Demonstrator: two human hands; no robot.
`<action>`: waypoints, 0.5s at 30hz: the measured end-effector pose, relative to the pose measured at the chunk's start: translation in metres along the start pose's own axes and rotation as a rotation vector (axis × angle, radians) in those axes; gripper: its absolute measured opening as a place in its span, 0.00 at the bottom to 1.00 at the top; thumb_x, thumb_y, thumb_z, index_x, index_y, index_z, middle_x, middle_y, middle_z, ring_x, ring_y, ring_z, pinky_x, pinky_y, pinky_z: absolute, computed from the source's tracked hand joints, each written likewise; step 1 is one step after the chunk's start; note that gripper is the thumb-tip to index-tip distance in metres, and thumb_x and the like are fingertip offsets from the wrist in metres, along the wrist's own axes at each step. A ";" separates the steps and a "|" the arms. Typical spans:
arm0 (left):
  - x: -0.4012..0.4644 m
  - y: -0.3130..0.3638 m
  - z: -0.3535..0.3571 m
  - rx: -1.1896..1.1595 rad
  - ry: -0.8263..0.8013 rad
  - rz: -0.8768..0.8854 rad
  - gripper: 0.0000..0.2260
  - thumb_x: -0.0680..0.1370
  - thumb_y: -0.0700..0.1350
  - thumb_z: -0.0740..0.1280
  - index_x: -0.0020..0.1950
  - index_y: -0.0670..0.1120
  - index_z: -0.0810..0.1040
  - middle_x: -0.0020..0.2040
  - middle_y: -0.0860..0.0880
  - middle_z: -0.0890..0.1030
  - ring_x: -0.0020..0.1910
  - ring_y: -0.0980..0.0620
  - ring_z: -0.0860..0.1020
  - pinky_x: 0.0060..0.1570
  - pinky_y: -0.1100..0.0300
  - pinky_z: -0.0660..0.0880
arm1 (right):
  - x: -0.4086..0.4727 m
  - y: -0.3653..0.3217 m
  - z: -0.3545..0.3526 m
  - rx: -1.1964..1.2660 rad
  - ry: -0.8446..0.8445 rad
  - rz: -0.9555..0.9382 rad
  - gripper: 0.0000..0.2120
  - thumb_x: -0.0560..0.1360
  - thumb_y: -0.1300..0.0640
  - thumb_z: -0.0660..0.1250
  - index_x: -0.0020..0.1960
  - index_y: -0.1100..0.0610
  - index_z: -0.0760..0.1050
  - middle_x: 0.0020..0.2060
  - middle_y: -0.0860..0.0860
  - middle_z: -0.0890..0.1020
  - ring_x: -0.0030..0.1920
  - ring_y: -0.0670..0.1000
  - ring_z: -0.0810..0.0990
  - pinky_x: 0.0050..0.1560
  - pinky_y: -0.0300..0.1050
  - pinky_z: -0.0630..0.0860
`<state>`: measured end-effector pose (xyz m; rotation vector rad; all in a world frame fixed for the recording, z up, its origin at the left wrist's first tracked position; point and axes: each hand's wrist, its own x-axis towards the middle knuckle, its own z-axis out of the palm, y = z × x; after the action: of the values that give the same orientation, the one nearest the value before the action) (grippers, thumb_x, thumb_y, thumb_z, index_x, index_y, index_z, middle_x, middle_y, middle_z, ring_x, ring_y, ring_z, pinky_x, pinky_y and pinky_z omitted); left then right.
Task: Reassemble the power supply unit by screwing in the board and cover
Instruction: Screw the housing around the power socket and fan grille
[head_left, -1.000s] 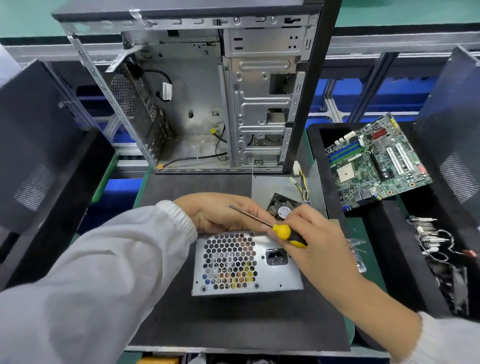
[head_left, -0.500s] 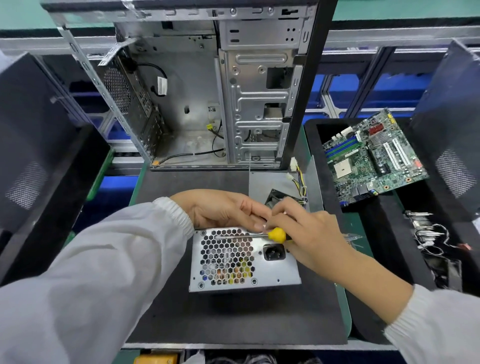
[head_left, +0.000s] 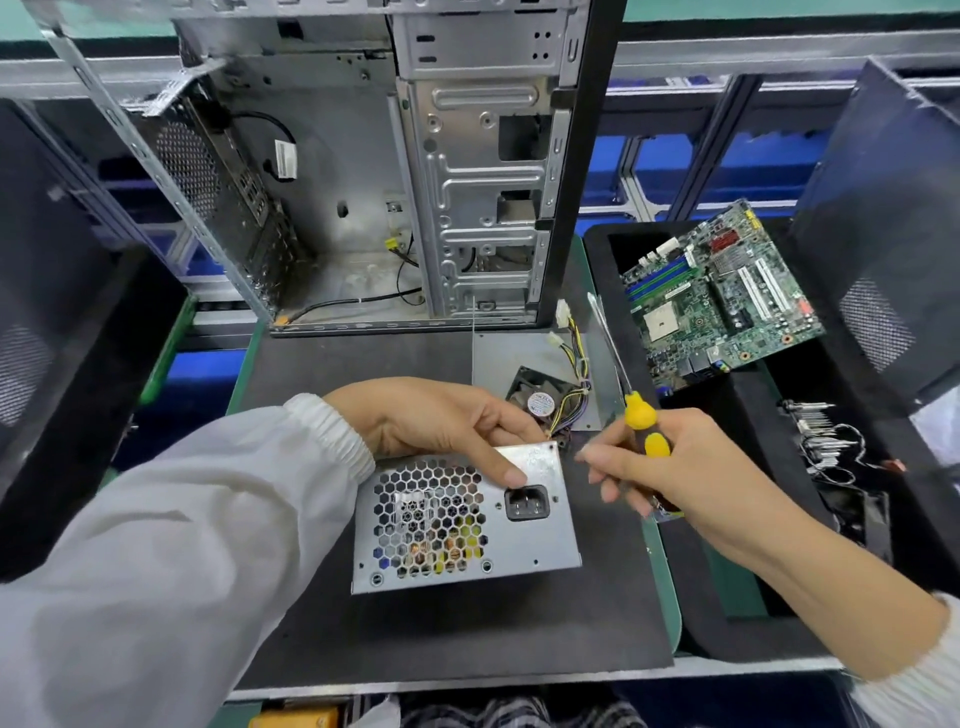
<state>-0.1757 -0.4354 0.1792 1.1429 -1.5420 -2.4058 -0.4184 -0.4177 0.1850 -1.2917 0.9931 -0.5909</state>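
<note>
On the dark mat (head_left: 311, 623) near me, the power supply unit (head_left: 462, 525) stands with its socket face up. My left hand (head_left: 431, 421) grips its far edge; my right hand (head_left: 670, 467) clasps the screwdriver (head_left: 631, 400), shaft pointing far-left, away from the work. I judge a cover screw comes next, so the tip must swing down.

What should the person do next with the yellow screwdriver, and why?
Probably bring the screwdriver tip back down to the power supply. The right hand holds it pointing up and away, off the metal box, while the left hand grips the box's top edge, steadying it.
</note>
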 end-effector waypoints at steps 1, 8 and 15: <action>0.000 -0.001 0.000 0.017 0.005 0.006 0.14 0.78 0.31 0.66 0.63 0.37 0.75 0.54 0.41 0.81 0.47 0.50 0.82 0.49 0.59 0.78 | -0.001 0.000 -0.001 0.011 -0.046 0.034 0.11 0.67 0.57 0.72 0.41 0.65 0.80 0.32 0.58 0.82 0.28 0.48 0.79 0.26 0.34 0.71; -0.002 -0.002 0.003 0.049 0.016 0.044 0.10 0.79 0.31 0.64 0.60 0.37 0.75 0.43 0.52 0.84 0.39 0.60 0.81 0.37 0.71 0.74 | -0.012 -0.005 -0.003 -0.040 -0.141 0.044 0.04 0.73 0.64 0.69 0.47 0.62 0.81 0.38 0.60 0.84 0.39 0.57 0.84 0.33 0.39 0.78; -0.002 -0.001 0.002 0.047 0.005 0.066 0.09 0.79 0.32 0.65 0.57 0.41 0.77 0.45 0.52 0.85 0.42 0.58 0.82 0.41 0.69 0.76 | -0.011 -0.005 0.009 -0.105 -0.134 -0.056 0.02 0.73 0.65 0.70 0.43 0.63 0.77 0.35 0.58 0.83 0.36 0.56 0.84 0.29 0.40 0.77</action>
<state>-0.1749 -0.4320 0.1800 1.0862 -1.6162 -2.3355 -0.4148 -0.4048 0.1929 -1.4368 0.8891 -0.4941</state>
